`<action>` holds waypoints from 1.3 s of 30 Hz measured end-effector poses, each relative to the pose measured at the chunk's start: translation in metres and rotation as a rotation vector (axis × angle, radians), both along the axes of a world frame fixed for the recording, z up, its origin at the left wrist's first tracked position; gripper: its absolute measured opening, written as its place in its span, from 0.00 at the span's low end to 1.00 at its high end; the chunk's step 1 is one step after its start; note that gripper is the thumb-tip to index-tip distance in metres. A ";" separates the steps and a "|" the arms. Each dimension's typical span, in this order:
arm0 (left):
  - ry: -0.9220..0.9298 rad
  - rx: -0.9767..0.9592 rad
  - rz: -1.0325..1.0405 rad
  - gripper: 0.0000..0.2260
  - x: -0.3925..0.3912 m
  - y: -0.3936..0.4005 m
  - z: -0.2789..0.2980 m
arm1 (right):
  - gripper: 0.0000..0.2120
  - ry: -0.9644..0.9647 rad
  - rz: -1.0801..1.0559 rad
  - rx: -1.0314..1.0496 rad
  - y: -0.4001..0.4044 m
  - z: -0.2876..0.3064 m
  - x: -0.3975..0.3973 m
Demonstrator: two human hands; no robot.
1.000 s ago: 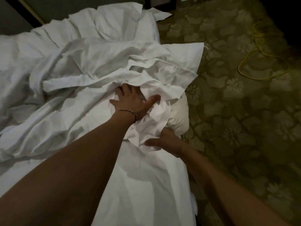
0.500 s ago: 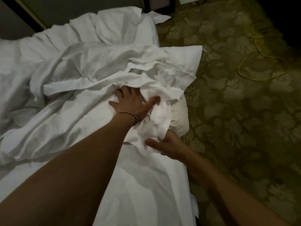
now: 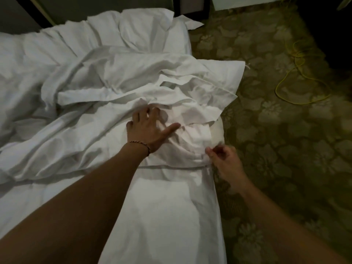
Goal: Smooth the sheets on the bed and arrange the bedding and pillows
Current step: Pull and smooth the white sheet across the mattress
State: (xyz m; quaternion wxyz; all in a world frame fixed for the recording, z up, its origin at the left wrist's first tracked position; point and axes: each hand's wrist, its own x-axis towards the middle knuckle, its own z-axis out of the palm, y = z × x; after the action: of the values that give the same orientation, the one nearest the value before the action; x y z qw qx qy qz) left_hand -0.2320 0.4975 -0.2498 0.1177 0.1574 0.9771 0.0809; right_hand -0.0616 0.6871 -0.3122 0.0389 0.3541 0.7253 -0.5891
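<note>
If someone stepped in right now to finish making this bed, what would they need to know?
Left hand: open, fingers spread, pressing on the crumpled sheets near the bed's right edge.
Right hand: at that edge by the sheet's hem; it is blurred, so I cannot tell whether it pinches the cloth.
Things: the sheets lie bunched across the middle of the bed; a pillow shows from under them at the right edge; more pillows lie at the far end.
Done: the near part of the bed looks mostly flat.
Left: spread and smooth the bunched sheets, then place the pillows.
</note>
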 end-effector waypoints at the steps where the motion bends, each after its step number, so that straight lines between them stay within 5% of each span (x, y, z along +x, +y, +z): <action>1: 0.005 -0.001 0.020 0.43 0.002 -0.009 -0.002 | 0.33 -0.017 -0.030 -0.023 -0.003 0.001 -0.004; 4: 0.000 -0.021 0.099 0.42 0.008 -0.029 -0.008 | 0.55 0.001 -0.142 -0.134 -0.015 0.000 -0.019; 7: -0.050 -0.034 0.191 0.46 0.013 -0.041 -0.011 | 0.60 0.040 -0.193 -0.186 -0.028 0.007 -0.030; 13: -0.048 0.038 0.243 0.48 0.020 -0.037 -0.025 | 0.53 0.105 -0.244 -0.075 -0.043 0.022 -0.050; 22: -0.024 0.061 0.338 0.46 0.022 -0.016 -0.043 | 0.27 0.284 -0.160 0.085 -0.042 0.037 -0.054; 25: -0.015 0.041 0.260 0.41 0.013 -0.022 -0.019 | 0.22 0.310 -0.114 0.167 -0.032 0.057 -0.053; 29: 0.071 -0.105 0.057 0.54 0.003 -0.044 0.038 | 0.22 0.354 -0.014 0.245 -0.023 0.107 -0.052; 34: 0.132 -0.097 0.005 0.38 0.021 -0.059 0.135 | 0.16 0.454 0.175 0.373 -0.022 0.202 -0.043; 39: 0.156 -0.082 0.011 0.38 0.027 -0.074 0.163 | 0.13 0.461 0.254 0.388 -0.019 0.228 -0.037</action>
State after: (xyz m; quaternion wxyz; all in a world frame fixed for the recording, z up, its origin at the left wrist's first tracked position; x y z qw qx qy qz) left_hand -0.2054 0.4235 -0.0867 0.0473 0.1528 0.9867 0.0289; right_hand -0.0983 0.6685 -0.0839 -0.1214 0.1187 0.8520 -0.4952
